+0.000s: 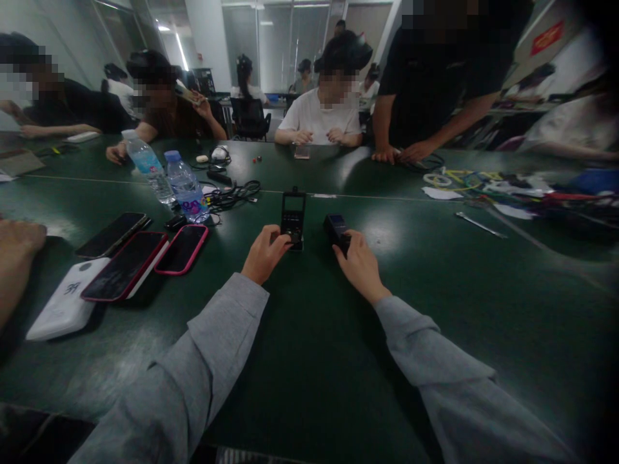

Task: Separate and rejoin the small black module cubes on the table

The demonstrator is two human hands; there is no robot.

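A small black case stands on the green table with its framed lid raised. My left hand has its thumb and fingers closed at the near left part of this case, over its lower half. What lies right under those fingertips is too small to make out. To the right, a black handheld device with a small dark screen rests on the table, tilted slightly. My right hand grips its near end, thumb on the left and fingers over the top. A short gap separates the case from the device.
Left of my arms lie phones, one pink-edged, and a white power bank. Water bottles and black cables stand beyond. A wrench and tangled wires lie right. Other people sit around; someone's hand rests far left.
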